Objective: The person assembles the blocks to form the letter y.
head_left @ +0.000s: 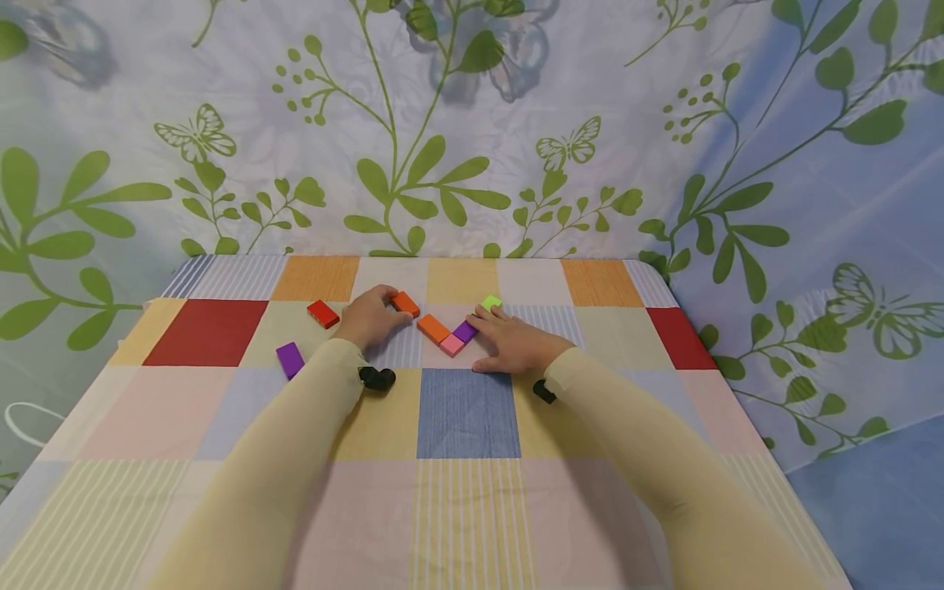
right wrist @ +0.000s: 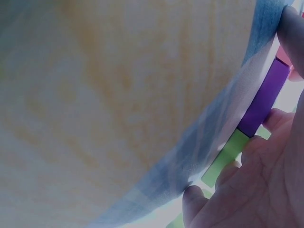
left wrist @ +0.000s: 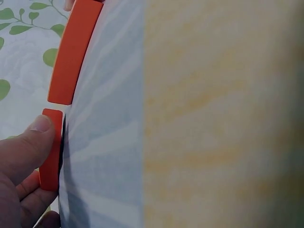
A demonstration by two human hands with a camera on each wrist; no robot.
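Observation:
In the head view, several coloured blocks form a V on the patchwork cloth. My left hand (head_left: pixel 371 318) grips an orange block (head_left: pixel 405 304) at the V's left end; the left wrist view shows the thumb (left wrist: pixel 42 124) against its side. A small gap parts it from a second orange block (head_left: pixel 433 329). That one meets a pink block (head_left: pixel 452 345) at the point of the V, followed by a purple block (head_left: pixel 465 331) and a green block (head_left: pixel 490 302). My right hand (head_left: pixel 516 340) lies with fingers spread over the purple and green blocks, thumb apart near the pink one.
A red block (head_left: pixel 323 314) and another purple block (head_left: pixel 291 360) lie left of my left hand. The patchwork cloth (head_left: pixel 466 414) covers the table, and a leaf-printed curtain (head_left: pixel 457 176) hangs behind its far edge.

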